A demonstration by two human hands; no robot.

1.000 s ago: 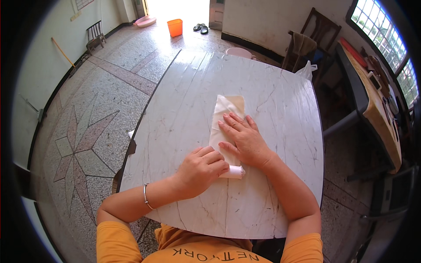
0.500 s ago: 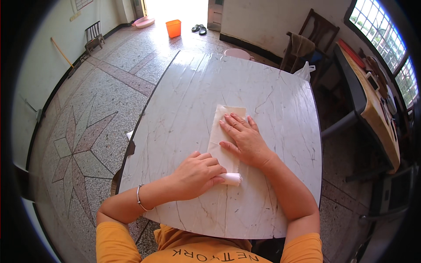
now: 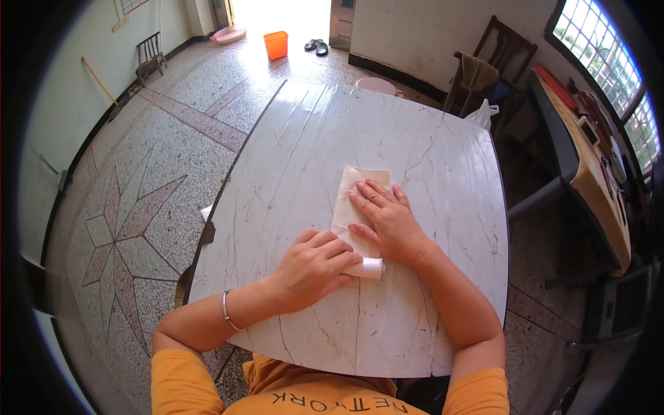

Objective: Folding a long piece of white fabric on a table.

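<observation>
A cream-white strip of cloth (image 3: 351,181) lies lengthwise on the marble-patterned table (image 3: 290,166), its near end wound into a small roll (image 3: 372,268). My left hand (image 3: 315,266) is closed round the roll, fingers curled over it, and the roll's right end sticks out past the thumb and fingers. Flat on the unrolled part rests my right hand (image 3: 386,220), fingers stretched forward and thumb apart, pressing the cloth to the table. A thin silver bangle (image 3: 228,310) circles my left wrist.
Beyond the table's far edge are a pink round stool (image 3: 377,86), an orange bucket (image 3: 276,45) and black slippers (image 3: 317,47). At the right stand a wooden chair (image 3: 508,45) with a cloth on it and a side table (image 3: 588,166) crowded with objects.
My left hand has moved slightly away from me with the roll, and less flat cloth shows between the roll and my right hand. The right hand stays on the strip.
</observation>
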